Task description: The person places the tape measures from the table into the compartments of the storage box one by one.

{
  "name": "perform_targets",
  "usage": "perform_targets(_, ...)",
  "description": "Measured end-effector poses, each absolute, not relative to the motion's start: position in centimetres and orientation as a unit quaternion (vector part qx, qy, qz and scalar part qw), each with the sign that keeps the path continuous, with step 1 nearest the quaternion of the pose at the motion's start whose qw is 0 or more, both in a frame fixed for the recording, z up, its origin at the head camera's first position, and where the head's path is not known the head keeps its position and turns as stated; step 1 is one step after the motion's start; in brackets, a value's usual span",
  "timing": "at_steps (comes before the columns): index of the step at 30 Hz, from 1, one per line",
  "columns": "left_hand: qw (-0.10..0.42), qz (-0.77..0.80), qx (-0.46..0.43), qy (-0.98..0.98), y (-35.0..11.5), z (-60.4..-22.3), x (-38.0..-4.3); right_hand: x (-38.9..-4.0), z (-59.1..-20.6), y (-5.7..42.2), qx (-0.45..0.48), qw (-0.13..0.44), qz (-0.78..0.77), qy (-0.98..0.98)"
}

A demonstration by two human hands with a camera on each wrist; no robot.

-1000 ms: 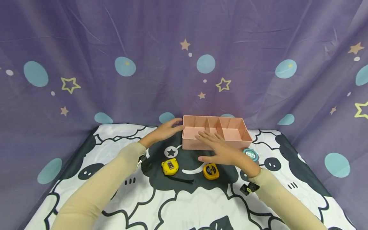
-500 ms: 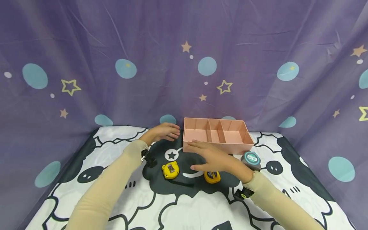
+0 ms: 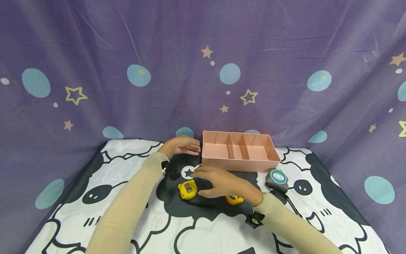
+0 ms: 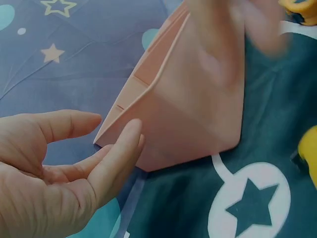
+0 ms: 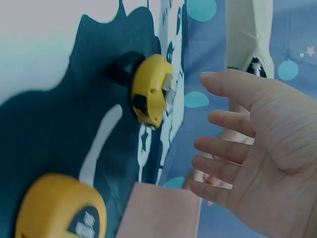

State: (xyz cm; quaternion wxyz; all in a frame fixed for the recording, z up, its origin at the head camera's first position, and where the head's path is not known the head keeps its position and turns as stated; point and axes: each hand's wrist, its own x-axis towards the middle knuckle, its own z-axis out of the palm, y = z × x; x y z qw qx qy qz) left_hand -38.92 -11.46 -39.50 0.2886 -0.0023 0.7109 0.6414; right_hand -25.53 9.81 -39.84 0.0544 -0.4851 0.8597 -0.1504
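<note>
My left hand [image 3: 181, 145] is beside the left end of a pink divided box [image 3: 241, 164], its fingers loosely bent with nothing between them. In the left wrist view its fingertips come right up to the box's end wall [image 4: 193, 119]. My right hand [image 3: 219, 181] reaches leftward over the dark patch of the cloth, fingers spread and holding nothing. Just left of its fingertips lies a yellow tape measure [image 3: 188, 189] with a black strap. A second, orange-yellow tape measure [image 3: 234, 200] is partly hidden under the right hand. The right wrist view shows both tape measures, the strapped one [image 5: 150, 91] nearer the fingers.
A grey tape measure with a teal face [image 3: 277, 179] and a black cord lies in front of the box's right end. The box has three compartments. A purple curtain [image 3: 177, 70] hangs behind the table, which bears a black-and-white printed cloth [image 3: 190, 233].
My right hand has moved left and toward me, from over the box's front to near the strapped yellow tape measure. The left hand stays by the box's end, having drawn slightly back from it.
</note>
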Motion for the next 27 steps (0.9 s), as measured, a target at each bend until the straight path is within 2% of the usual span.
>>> perform_targets(14, 0.292, 0.676, -0.032, 0.676, -9.7, -39.9, -39.9, -25.2, -41.8, 7.4, -0.468, 0.088, -0.159, 0.865)
perform_targets(27, 0.255, 0.652, -0.064, 0.711, -8.4, -40.2, -40.0, -24.9, -43.2, 6.6, -0.461, 0.065, -0.137, 0.874)
